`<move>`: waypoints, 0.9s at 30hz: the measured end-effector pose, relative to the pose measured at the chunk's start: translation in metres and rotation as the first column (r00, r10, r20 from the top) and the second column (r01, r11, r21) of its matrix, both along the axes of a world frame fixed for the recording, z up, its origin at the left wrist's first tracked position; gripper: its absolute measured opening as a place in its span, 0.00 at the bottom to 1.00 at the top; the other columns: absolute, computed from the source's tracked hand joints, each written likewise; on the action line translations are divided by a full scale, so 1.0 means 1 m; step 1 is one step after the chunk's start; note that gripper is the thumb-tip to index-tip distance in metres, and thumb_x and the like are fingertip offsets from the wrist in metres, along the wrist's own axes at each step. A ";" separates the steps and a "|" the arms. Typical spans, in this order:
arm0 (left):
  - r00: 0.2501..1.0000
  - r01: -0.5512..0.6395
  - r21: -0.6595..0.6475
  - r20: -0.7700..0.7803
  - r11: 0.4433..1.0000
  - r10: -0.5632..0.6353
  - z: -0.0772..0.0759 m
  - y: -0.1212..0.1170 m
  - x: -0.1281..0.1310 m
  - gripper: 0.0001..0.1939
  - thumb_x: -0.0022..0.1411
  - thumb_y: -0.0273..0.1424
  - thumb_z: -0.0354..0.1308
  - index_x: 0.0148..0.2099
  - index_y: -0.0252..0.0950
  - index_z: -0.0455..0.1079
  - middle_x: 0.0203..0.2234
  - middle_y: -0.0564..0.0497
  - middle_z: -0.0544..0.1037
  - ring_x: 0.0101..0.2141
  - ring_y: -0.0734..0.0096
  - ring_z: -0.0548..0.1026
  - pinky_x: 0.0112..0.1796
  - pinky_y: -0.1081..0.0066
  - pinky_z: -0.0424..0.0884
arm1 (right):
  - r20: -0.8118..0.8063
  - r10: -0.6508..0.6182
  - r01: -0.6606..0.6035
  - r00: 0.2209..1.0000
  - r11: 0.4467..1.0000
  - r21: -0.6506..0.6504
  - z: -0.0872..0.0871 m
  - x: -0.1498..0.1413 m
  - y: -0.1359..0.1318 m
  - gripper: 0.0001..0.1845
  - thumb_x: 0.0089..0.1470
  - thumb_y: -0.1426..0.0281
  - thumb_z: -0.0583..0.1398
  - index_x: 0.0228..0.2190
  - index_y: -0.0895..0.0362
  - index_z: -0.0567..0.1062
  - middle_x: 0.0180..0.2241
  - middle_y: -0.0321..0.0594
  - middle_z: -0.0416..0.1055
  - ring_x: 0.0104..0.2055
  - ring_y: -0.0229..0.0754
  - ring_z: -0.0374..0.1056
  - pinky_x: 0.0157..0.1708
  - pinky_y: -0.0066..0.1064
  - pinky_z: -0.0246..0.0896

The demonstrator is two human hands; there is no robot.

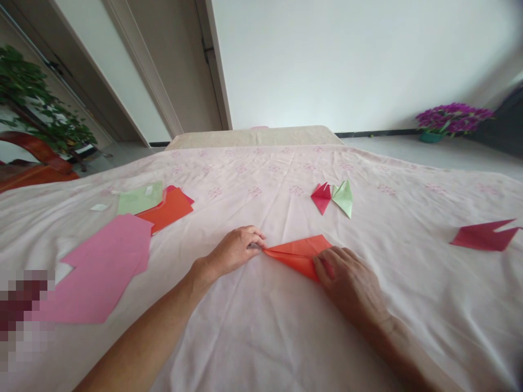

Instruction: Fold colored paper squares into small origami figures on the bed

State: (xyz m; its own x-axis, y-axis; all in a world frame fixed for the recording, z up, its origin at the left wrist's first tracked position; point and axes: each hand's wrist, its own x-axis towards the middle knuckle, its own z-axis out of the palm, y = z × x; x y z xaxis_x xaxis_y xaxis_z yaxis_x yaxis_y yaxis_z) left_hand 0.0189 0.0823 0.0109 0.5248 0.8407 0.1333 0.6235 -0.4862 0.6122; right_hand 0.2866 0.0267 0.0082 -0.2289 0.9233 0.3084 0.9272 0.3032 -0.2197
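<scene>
A sheet of orange paper (pixel 300 247), folded to a narrow point at its left end, lies on the pale cloth between my hands. My left hand (pixel 237 247) pinches that pointed tip with its fingers closed. At the wider right end, my right hand (pixel 347 277) has its fingers curled over the lower edge of the paper, gripping it against the cloth. A crease runs lengthwise along the folded layers. Part of the right end is hidden under my right fingers.
Beyond my hands sit a red folded paper (pixel 322 197) and a light green one (pixel 344 198). Another red folded piece (pixel 484 237) lies far right. On the left are pink sheets (pixel 110 261), orange sheets (pixel 169 209) and a green packet (pixel 141 199) on the flowered cloth (pixel 245 169).
</scene>
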 end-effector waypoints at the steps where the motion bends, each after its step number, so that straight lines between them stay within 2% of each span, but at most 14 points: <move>1: 1.000 -0.007 0.001 0.008 1.000 0.007 -0.001 -0.001 0.000 0.14 0.55 0.19 0.58 0.40 0.41 0.78 0.43 0.52 0.78 0.43 0.72 0.76 0.45 0.74 0.71 | 0.024 -0.011 0.010 1.000 1.000 0.015 -0.001 0.000 0.001 0.14 0.60 0.66 0.54 0.23 0.54 0.68 0.26 0.37 0.69 0.31 0.42 0.64 0.30 0.32 0.52; 9: 0.998 -0.064 -0.025 0.006 0.998 0.065 0.004 -0.001 0.009 0.10 0.56 0.20 0.60 0.35 0.39 0.78 0.40 0.51 0.78 0.41 0.70 0.77 0.44 0.73 0.71 | 0.144 -0.015 0.004 0.989 0.997 0.075 -0.001 -0.002 0.004 0.14 0.60 0.68 0.52 0.23 0.54 0.67 0.26 0.38 0.69 0.31 0.41 0.63 0.30 0.32 0.50; 14: 0.993 -0.118 0.013 0.011 0.993 0.118 0.002 -0.008 0.014 0.06 0.56 0.23 0.63 0.34 0.39 0.78 0.39 0.51 0.79 0.41 0.69 0.77 0.45 0.72 0.70 | 0.094 -0.009 0.003 0.996 0.998 0.063 -0.003 0.002 0.002 0.14 0.61 0.67 0.53 0.24 0.55 0.68 0.26 0.38 0.68 0.30 0.41 0.63 0.30 0.32 0.50; 17: 0.986 -0.166 0.042 0.012 0.985 0.165 -0.003 -0.013 0.014 0.05 0.57 0.25 0.63 0.34 0.40 0.78 0.40 0.52 0.80 0.42 0.69 0.76 0.45 0.71 0.70 | -0.006 0.113 -0.113 0.994 0.993 0.022 -0.002 0.005 -0.001 0.16 0.63 0.65 0.51 0.26 0.55 0.70 0.27 0.39 0.69 0.30 0.41 0.63 0.32 0.32 0.54; 20: 0.983 -0.185 0.064 0.001 0.981 0.185 -0.006 -0.016 0.013 0.05 0.57 0.25 0.63 0.34 0.40 0.77 0.41 0.53 0.80 0.43 0.69 0.76 0.45 0.71 0.69 | -0.095 0.291 -0.296 0.952 0.954 -0.047 0.001 0.006 -0.007 0.11 0.61 0.62 0.56 0.38 0.55 0.73 0.35 0.42 0.72 0.37 0.43 0.66 0.37 0.34 0.59; 22: 0.983 -0.182 0.070 -0.012 0.981 0.184 -0.007 -0.016 0.013 0.05 0.57 0.25 0.63 0.34 0.41 0.77 0.41 0.53 0.80 0.43 0.69 0.76 0.46 0.70 0.69 | -0.102 0.345 -0.353 0.933 0.932 -0.082 0.003 0.007 -0.011 0.21 0.55 0.60 0.61 0.49 0.53 0.70 0.44 0.44 0.71 0.43 0.47 0.66 0.40 0.37 0.61; 24: 0.984 -0.174 0.070 -0.021 0.982 0.176 -0.005 -0.016 0.013 0.05 0.58 0.25 0.63 0.34 0.41 0.77 0.41 0.53 0.80 0.43 0.69 0.75 0.46 0.70 0.69 | -0.085 0.370 -0.377 0.925 0.920 -0.106 0.004 0.007 -0.013 0.29 0.52 0.61 0.64 0.55 0.51 0.66 0.49 0.45 0.70 0.46 0.50 0.65 0.42 0.40 0.61; 27: 0.988 -0.148 0.059 -0.031 0.987 0.150 -0.002 -0.015 0.013 0.05 0.58 0.24 0.62 0.35 0.40 0.77 0.42 0.52 0.79 0.43 0.68 0.75 0.46 0.70 0.68 | -0.099 0.399 -0.409 0.911 0.905 -0.119 0.006 0.005 -0.013 0.17 0.58 0.68 0.58 0.50 0.49 0.71 0.47 0.42 0.71 0.46 0.48 0.65 0.43 0.39 0.61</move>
